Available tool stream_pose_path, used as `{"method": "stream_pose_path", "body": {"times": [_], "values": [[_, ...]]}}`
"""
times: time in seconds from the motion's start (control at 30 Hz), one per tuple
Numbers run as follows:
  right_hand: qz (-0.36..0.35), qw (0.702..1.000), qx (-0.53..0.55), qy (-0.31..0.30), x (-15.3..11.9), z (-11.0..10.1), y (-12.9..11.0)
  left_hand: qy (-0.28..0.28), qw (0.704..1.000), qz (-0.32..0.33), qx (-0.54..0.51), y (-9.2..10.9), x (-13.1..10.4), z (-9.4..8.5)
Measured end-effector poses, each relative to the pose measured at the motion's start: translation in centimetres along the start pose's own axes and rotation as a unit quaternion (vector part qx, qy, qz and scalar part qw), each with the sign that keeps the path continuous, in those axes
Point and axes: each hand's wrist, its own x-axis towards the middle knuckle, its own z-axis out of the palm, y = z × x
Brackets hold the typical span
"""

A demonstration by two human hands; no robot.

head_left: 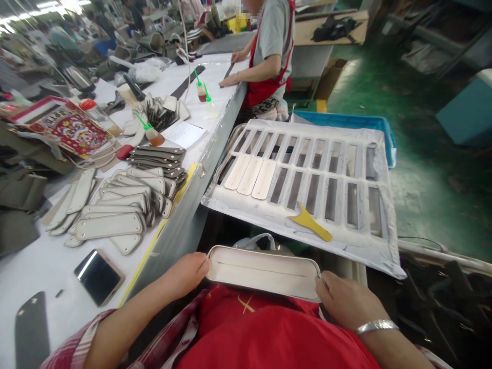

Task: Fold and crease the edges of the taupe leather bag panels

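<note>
A long cream panel (263,271) with rounded ends and a thin line along its middle is held level in front of the red apron. My left hand (194,271) pinches its left end, and my right hand (336,294) grips the right end. Ahead, on a white slotted rack (286,164), three similar cream pieces (249,176) lie side by side at the left. A yellow forked tool (312,224) rests near the rack's front edge. Piles of cream strips (111,220) with small metal studs lie on the white table, with grey strips (157,158) behind.
The white table (49,266) runs along my left, bearing a phone (99,277), small bottles (154,136) and a red printed box (73,125). A person in a red apron (269,51) works at its far side. A blue crate (342,119) stands behind the rack.
</note>
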Motion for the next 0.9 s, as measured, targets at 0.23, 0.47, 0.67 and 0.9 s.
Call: {"method": "stream_pose_path", "body": {"times": [0.23, 0.47, 0.67, 0.9], "values": [[-0.418, 0.893, 0.040, 0.162, 0.0, -1.9, -8.7, 0.064, 0.996, 0.039, 0.050, 0.0, -0.6, 0.8], [-0.460, 0.872, 0.058, 0.158, 3.0, 2.2, -16.5, 0.129, 0.989, 0.048, 0.058, -0.5, -1.0, 2.0], [-0.483, 0.866, 0.039, 0.122, 2.5, 2.2, -15.8, 0.143, 0.986, 0.045, 0.075, -0.3, -0.9, 2.0], [-0.471, 0.872, 0.040, 0.125, 2.9, 2.2, -15.9, 0.068, 0.996, 0.007, -0.056, -0.6, -0.9, 1.7]]}}
